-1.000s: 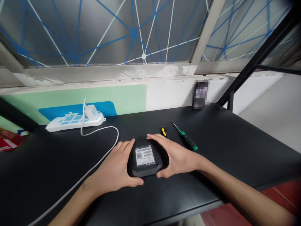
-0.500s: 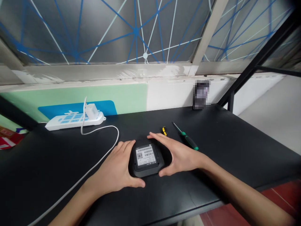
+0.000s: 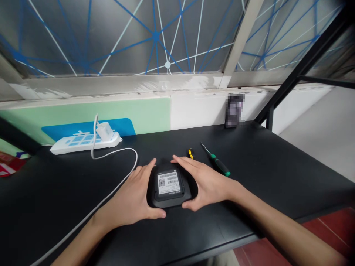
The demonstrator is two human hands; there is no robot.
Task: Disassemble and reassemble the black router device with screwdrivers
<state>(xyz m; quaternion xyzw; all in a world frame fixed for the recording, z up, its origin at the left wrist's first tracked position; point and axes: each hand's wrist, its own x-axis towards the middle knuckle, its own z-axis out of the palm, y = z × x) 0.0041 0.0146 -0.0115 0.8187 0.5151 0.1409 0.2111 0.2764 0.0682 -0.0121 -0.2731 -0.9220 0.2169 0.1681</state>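
Note:
A black, squarish electronic device (image 3: 158,202) lies on the black table, its face with a white barcode label (image 3: 168,182) turned up. On its left side my left hand (image 3: 133,195) is cupped, the thumb spread from the fingers and resting near the front corner. My right hand (image 3: 203,181) curves round the opposite side, thumb at the front right corner and fingertips by the back edge. Both hands have their fingers apart; whether they touch the device, I cannot tell. Just beyond my right hand are a green-and-black screwdriver (image 3: 219,164) and a small yellow-and-black object (image 3: 190,153).
A white power strip (image 3: 83,143) with a plugged-in charger (image 3: 105,131) stands at the back left. Its white cable (image 3: 111,197) runs across the table left of my left hand. A blurred-out dark item (image 3: 234,111) leans against the wall. Red packaging (image 3: 11,164) sits far left.
The whole view has shifted slightly, so everything appears a little further left. My left fingers have lifted a little from the device's back corner; the device still lies label up between my hands.

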